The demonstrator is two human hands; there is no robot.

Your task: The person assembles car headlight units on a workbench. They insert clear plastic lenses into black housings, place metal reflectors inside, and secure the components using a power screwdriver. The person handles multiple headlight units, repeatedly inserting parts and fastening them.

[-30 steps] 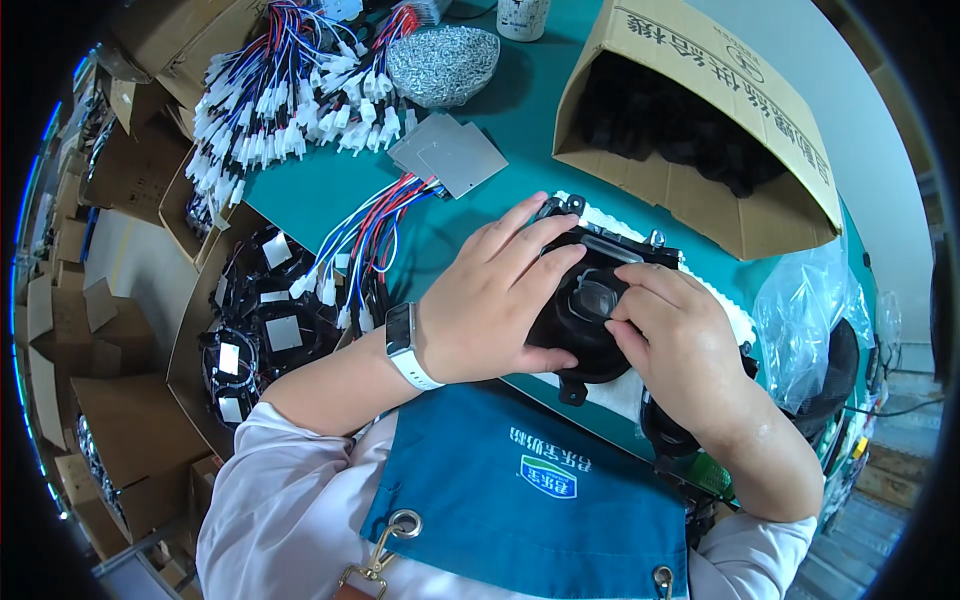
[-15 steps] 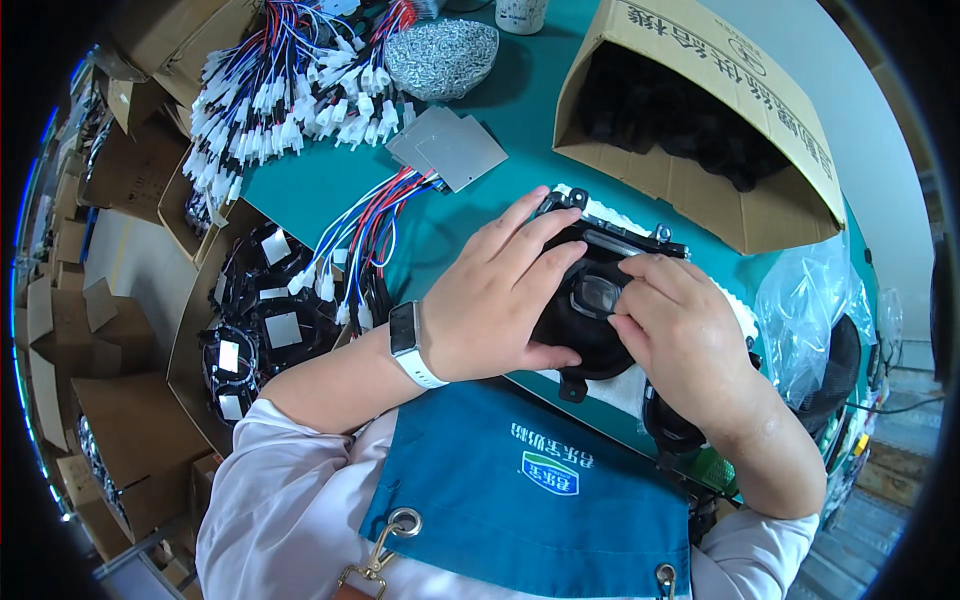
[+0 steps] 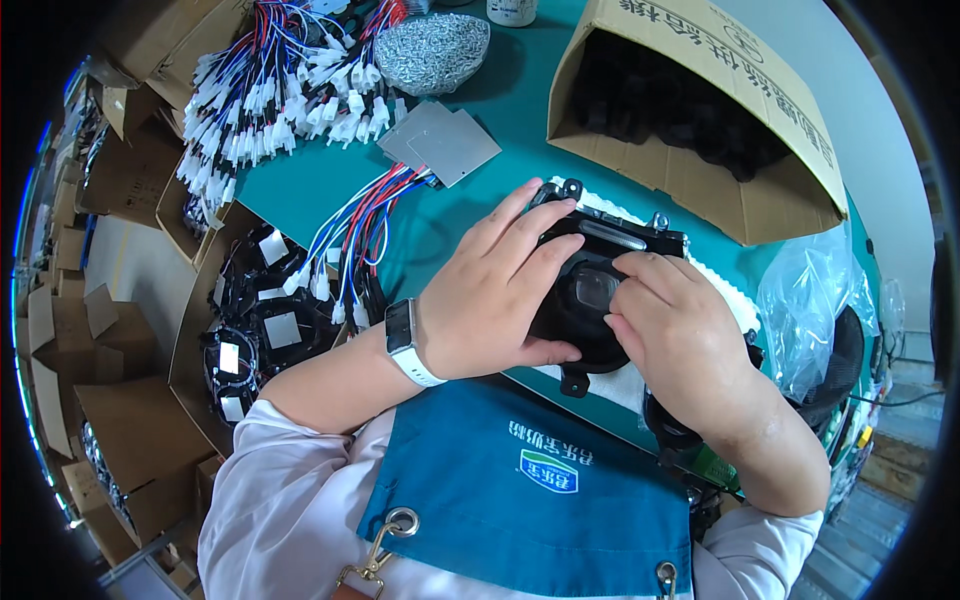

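Note:
A black lamp housing (image 3: 560, 325) with mounting tabs lies on a white cloth (image 3: 725, 280) on the table in front of me. My left hand (image 3: 500, 285) spans its left side, long fingers stretched over the top and thumb along the lower edge, holding it. An oval, glassy lens (image 3: 594, 288) shows in the middle of the housing. My right hand (image 3: 680, 325) is closed at the lens's right edge, thumb and fingertips pinched; what lies between them is hidden. Another dark rounded part (image 3: 668, 425) shows partly beneath my right hand.
An open carton (image 3: 700, 200) of black parts lies at the back right, beside a clear plastic bag (image 3: 800, 320). Wires with white connectors (image 3: 270, 110), grey plates (image 3: 445, 145) and a silvery mesh lump (image 3: 432, 55) occupy the left back. A box of black assemblies (image 3: 185, 350) stands left.
The lens looks darker now and less of its grey rim shows beside my right fingertips. Both hands keep nearly the same places; the whole view has shifted slightly.

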